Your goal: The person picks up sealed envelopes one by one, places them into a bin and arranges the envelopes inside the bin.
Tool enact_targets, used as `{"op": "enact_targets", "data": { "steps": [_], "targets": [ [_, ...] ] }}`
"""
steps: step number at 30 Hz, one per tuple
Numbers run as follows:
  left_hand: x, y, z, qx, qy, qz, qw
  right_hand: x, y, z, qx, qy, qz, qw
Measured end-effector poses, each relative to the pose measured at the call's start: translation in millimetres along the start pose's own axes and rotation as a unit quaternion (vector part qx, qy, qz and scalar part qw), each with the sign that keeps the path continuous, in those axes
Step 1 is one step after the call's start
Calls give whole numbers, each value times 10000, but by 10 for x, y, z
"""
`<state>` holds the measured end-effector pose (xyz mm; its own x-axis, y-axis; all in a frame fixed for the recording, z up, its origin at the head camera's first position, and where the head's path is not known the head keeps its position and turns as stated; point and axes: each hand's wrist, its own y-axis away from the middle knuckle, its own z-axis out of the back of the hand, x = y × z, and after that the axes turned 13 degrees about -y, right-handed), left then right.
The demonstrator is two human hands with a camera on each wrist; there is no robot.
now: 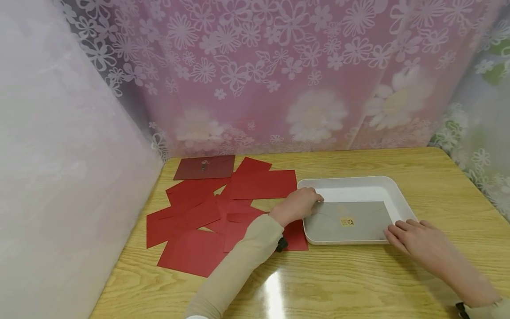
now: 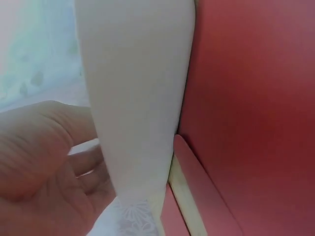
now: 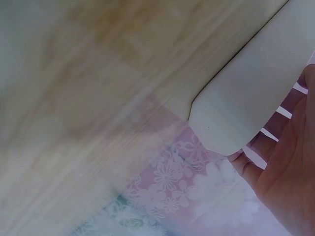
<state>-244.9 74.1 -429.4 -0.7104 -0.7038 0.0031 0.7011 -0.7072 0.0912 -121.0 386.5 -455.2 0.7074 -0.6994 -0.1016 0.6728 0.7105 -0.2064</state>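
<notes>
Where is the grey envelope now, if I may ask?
In the head view, the grey envelope lies in the white tray, right of the red envelopes.

A wood-grain table bears a white tray, with red envelopes scattered in an overlapping spread to the tray's left and a maroon envelope lying farther back on that same side.

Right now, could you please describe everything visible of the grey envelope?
The grey envelope is rectangular, looks like paper and bears faint flap lines and a small gold patch. It lies lengthwise in the white tray. The left hand is by its far left corner, the right hand by its near right one; contact is unclear.
</notes>
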Motion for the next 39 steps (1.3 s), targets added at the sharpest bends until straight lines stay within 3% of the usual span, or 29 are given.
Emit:
{"op": "enact_targets", "data": {
  "steps": [4, 8, 14, 17, 22, 28, 32, 39],
  "targets": [
    [44, 95, 106, -452, 198, 138, 9987, 16, 1, -4, 13, -80, -105, 9999],
    [152, 251, 287, -1178, 434, 410, 9912, 11, -11, -17, -146, -92, -97, 9998],
    [418, 566, 409, -2297, 480, 958, 9673, 25, -25, -8, -250, -188, -208, 9993],
    [566, 753, 372, -2562, 531, 1176, 9580, 29, -30, -6, -251, -109, -110, 9996],
    [785, 1051, 214, -2305, 447, 1469, 9609, 36, -26, -10, -160, -157, -158, 9996],
    [929, 1322, 5, -1472, 539, 1643, 9739, 38, -18, -6, -117, -191, -218, 9995],
    [969, 1440, -115, -911, 555, 1658, 9804, 39, -23, 1, -127, -149, -152, 9997],
    [986, 1506, -234, -439, 338, 1555, 9863, 40, -30, -13, -256, -80, -101, 9996]
  ]
}}
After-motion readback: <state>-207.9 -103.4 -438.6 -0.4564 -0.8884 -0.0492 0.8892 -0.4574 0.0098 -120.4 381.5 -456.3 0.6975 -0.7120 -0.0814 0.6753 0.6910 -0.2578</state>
